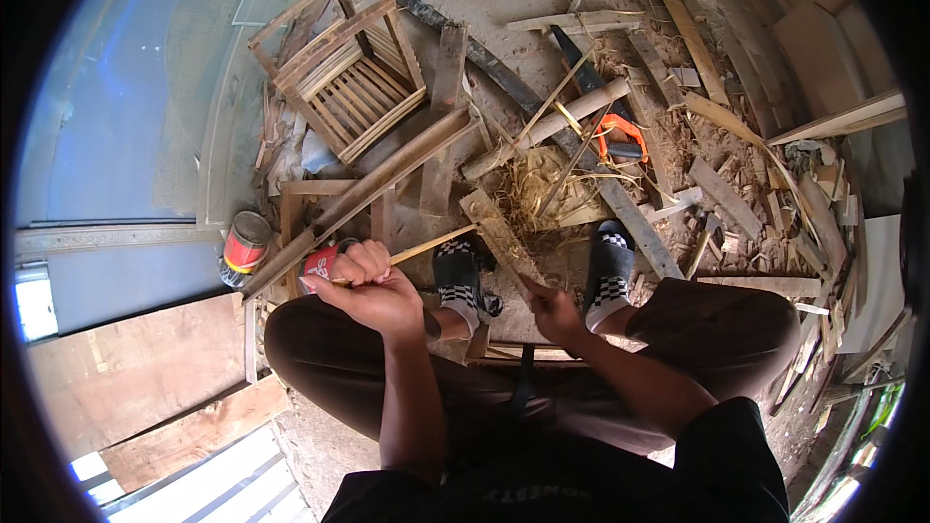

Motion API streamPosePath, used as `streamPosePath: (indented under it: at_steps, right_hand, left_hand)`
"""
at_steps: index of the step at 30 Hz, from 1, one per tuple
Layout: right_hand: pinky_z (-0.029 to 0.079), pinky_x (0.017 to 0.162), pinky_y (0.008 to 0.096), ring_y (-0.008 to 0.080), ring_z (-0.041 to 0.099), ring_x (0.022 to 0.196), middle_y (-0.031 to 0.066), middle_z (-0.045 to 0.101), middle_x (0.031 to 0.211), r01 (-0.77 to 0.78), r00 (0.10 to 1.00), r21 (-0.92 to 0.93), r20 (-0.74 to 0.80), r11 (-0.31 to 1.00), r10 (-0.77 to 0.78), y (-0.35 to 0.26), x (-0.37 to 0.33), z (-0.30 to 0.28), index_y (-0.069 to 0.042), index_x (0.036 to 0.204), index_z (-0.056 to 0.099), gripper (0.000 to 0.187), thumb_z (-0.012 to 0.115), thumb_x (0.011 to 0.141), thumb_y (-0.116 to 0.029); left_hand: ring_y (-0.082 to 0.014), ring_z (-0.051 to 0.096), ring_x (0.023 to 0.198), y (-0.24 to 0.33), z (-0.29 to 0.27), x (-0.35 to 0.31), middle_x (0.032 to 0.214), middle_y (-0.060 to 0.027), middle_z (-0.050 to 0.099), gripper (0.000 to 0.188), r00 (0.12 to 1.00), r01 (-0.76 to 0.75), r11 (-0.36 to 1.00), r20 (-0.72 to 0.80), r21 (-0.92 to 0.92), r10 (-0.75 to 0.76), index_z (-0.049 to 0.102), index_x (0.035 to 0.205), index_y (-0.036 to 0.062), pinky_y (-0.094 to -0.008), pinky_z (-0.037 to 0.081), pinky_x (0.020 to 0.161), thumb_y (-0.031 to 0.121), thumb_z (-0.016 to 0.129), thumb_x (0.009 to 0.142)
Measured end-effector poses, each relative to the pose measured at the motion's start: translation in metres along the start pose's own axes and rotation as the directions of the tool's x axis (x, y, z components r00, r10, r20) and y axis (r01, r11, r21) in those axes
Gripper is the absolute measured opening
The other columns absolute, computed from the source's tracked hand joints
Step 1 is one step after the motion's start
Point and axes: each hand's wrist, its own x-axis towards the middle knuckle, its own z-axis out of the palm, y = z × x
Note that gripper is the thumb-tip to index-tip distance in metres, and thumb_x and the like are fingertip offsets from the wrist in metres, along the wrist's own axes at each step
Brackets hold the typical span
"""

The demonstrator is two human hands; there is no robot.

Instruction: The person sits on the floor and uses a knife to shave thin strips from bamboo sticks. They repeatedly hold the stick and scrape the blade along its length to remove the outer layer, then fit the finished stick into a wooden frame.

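Note:
My left hand (368, 291) is closed round a thin pale wooden stick (434, 245), which points right and slightly away from me. Just behind those fingers shows a red can-like object (321, 261), partly hidden; I cannot tell whether the hand touches it. Between my feet, a flat piece of wood (499, 235) slants down towards me. My right hand (559, 318) is closed on its near end, the index finger lying along the wood. Part of that grip is hidden from above.
A slatted wooden frame (363, 82) lies at the far left, near a long wooden beam (387, 177). A metal tin (248, 242) stands left. Ahead are a saw with an orange handle (620, 136), a round pole (547, 129) and shavings (547, 184). Scrap wood (727, 196) covers the right.

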Motion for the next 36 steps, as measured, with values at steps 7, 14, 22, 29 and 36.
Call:
streamPosePath:
  at_steps: [7,14,22,29,36]
  right_hand:
    - [0.052,0.066,0.0409,0.0279,0.063,0.063,0.0211,0.064,0.075,-0.15,0.988,-0.085,-0.047,0.985,0.147,0.044,0.003,0.001,-0.012,0.141,0.057,0.044,0.052,0.098,-0.011]
    - [0.054,0.069,0.0429,0.0344,0.069,0.069,0.0243,0.068,0.082,0.295,0.954,0.004,-0.055,0.955,-0.295,-0.009,-0.005,0.008,-0.012,0.144,0.054,0.046,0.052,0.098,-0.008]
    - [0.05,0.064,0.0372,0.0241,0.059,0.061,0.021,0.063,0.073,0.041,0.999,-0.034,0.031,0.999,-0.039,-0.004,-0.004,0.003,-0.014,0.145,0.055,0.044,0.051,0.101,-0.012]
    - [0.048,0.066,0.0339,0.0177,0.054,0.066,0.013,0.061,0.074,-0.128,0.992,-0.059,0.005,0.99,0.129,0.016,0.008,-0.003,-0.009,0.141,0.057,0.041,0.055,0.101,-0.011]
    - [0.054,0.069,0.036,0.0214,0.069,0.076,0.0161,0.065,0.079,-0.212,0.977,-0.122,0.002,0.97,0.214,0.026,0.007,0.004,-0.009,0.142,0.057,0.041,0.054,0.101,-0.011]
  left_hand:
    - [-0.0117,0.015,0.05,-0.002,0.008,-0.006,0.056,0.0023,0.015,0.059,1.0,0.002,1.0,-0.01,-0.008,-0.002,0.018,0.065,0.0169,-0.0272,0.017,0.048,0.055,0.029,0.109]
    - [-0.0116,0.016,0.05,-0.003,0.006,-0.009,0.056,0.0024,0.015,0.059,0.998,-0.041,0.998,-0.038,0.049,0.043,0.018,0.065,0.0171,-0.0272,0.017,0.048,0.055,0.029,0.109]
    - [-0.0113,0.018,0.053,-0.001,0.0,-0.005,0.057,0.0025,0.018,0.062,0.999,-0.041,0.997,-0.02,0.068,0.042,0.02,0.064,0.0158,-0.0281,0.015,0.05,0.06,0.032,0.106]
    - [-0.0115,0.017,0.053,0.001,0.002,0.0,0.057,0.0026,0.017,0.061,0.998,-0.029,0.999,-0.057,0.041,0.031,0.019,0.064,0.016,-0.0284,0.015,0.049,0.057,0.033,0.107]
    - [-0.0116,0.016,0.053,0.001,0.0,-0.003,0.057,0.0026,0.016,0.061,0.997,-0.017,0.999,-0.072,0.033,0.019,0.02,0.063,0.0161,-0.0284,0.014,0.049,0.056,0.033,0.108]
